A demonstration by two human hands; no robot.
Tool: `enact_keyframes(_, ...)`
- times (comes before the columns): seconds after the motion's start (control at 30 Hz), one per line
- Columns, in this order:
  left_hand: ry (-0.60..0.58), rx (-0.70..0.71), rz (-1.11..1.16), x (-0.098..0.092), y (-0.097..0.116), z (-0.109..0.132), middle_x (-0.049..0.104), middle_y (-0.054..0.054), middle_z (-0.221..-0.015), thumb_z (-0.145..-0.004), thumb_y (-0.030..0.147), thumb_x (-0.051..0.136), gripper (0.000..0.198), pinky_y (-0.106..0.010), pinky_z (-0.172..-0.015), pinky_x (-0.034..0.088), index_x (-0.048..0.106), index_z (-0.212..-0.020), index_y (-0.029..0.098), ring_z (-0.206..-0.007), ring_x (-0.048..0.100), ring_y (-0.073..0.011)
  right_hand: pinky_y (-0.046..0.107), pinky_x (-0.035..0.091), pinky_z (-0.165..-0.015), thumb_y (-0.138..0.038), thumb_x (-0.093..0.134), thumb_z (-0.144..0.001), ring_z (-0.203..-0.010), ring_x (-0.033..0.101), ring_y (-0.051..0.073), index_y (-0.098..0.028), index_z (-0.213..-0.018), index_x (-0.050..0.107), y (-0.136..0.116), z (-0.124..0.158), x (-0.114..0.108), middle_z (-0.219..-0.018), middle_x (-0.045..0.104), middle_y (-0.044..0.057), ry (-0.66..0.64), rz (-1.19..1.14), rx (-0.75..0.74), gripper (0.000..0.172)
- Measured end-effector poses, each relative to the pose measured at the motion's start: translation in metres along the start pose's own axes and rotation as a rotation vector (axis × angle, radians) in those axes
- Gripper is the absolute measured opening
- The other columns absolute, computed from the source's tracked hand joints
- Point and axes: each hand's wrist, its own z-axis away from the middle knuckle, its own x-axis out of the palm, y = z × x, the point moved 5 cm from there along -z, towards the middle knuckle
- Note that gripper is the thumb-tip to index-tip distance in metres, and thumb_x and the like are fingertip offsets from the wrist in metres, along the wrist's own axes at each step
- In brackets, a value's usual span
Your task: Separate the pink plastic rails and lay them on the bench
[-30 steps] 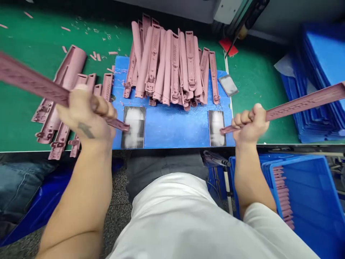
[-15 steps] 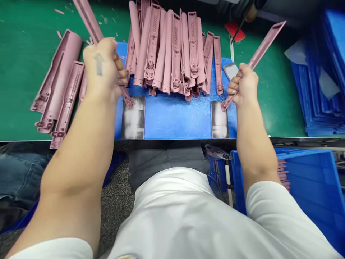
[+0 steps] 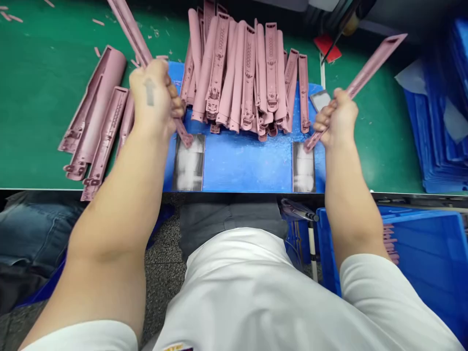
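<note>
Over blue board (image 3: 248,165), left hand (image 3: 153,100), right hand (image 3: 338,119): grips shut on pink ribbed strips (image 3: 376,63).

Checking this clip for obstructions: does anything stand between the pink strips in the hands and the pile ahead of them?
Nothing visible does. The left hand grips the left strip and the right hand grips the right strip; their lower ends sit just short of the pile.

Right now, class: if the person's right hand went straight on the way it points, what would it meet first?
Most likely the small grey pad just ahead of the right hand, though the hand's height above it is unclear. If the hand passes over the pad, the red card lies further along that line.
</note>
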Motion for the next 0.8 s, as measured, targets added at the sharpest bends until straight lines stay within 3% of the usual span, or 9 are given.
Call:
enact_keyframes(0.17,-0.001,0.044,-0.01,-0.001,0.006,0.004,0.011,0.007,-0.063,-0.103,0.013,0.053,0.04,-0.036,-0.06,-0.004,0.029,-0.074,0.026,-0.061,-0.003,-0.0136,0.036,0.01,-0.058,-0.064,0.074,-0.116,-0.064,0.003,0.016,-0.031,-0.079,0.031,0.003,0.0,-0.006,-0.059,0.011,-0.014,-0.005,-0.018,-0.045,0.065)
enact_keyframes(0.33,-0.004,0.066,-0.03,0.002,0.01,0.009,0.01,0.007,-0.065,-0.111,0.018,0.051,0.043,-0.035,-0.061,-0.003,0.027,-0.075,0.027,-0.062,-0.003,-0.0138,0.035,0.013,-0.059,-0.048,0.058,-0.125,-0.065,0.001,0.016,-0.032,-0.08,0.03,0.005,-0.006,-0.011,-0.056,0.013,-0.015,0.012,-0.059,-0.057,0.055)
enact_keyframes(0.5,-0.031,0.091,-0.036,0.003,0.011,0.014,0.016,0.006,-0.063,-0.116,0.014,0.052,0.05,-0.035,-0.058,-0.001,0.03,-0.073,0.026,-0.057,0.002,-0.0128,0.034,0.011,-0.057,-0.065,0.077,-0.113,-0.061,0.003,0.014,-0.032,-0.078,0.029,0.001,-0.003,-0.005,-0.057,0.012,-0.014,-0.049,-0.041,-0.106,0.068)
enact_keyframes(0.6,0.015,0.338,0.135,-0.009,0.014,0.025,0.015,0.007,-0.062,-0.123,0.023,0.05,0.056,-0.033,-0.051,0.005,0.029,-0.072,0.027,-0.052,0.006,-0.0118,0.035,0.011,-0.054,-0.075,0.072,-0.111,-0.06,0.002,0.014,-0.031,-0.077,0.022,-0.007,0.02,-0.017,-0.058,0.009,-0.012,0.015,-0.136,-0.319,0.075)
enact_keyframes(0.67,-0.048,0.519,0.193,-0.016,0.015,0.036,0.015,0.008,-0.061,-0.122,0.038,0.06,0.061,-0.029,-0.047,0.009,0.029,-0.071,0.028,-0.047,0.009,-0.0102,0.034,0.009,-0.051,-0.082,0.073,-0.107,-0.056,0.003,0.013,-0.031,-0.075,0.02,-0.008,0.04,-0.026,-0.058,0.008,-0.011,-0.005,-0.156,-0.425,0.08)
enact_keyframes(0.73,-0.155,0.557,0.11,-0.015,0.01,0.045,0.015,0.008,-0.06,-0.112,0.044,0.076,0.064,-0.026,-0.044,0.012,0.031,-0.07,0.028,-0.045,0.013,-0.0088,0.032,0.01,-0.049,-0.085,0.077,-0.102,-0.053,0.006,0.011,-0.031,-0.075,0.022,-0.005,0.054,-0.032,-0.058,0.01,-0.011,-0.051,-0.113,-0.444,0.082)
enact_keyframes(0.8,-0.138,0.552,0.058,-0.016,0.008,0.05,0.015,0.008,-0.06,-0.109,0.039,0.076,0.062,-0.025,-0.044,0.011,0.031,-0.068,0.027,-0.043,0.014,-0.0083,0.03,0.012,-0.048,-0.088,0.076,-0.1,-0.052,0.008,0.01,-0.03,-0.075,0.021,-0.003,0.059,-0.034,-0.058,0.01,-0.012,-0.033,-0.088,-0.465,0.083)
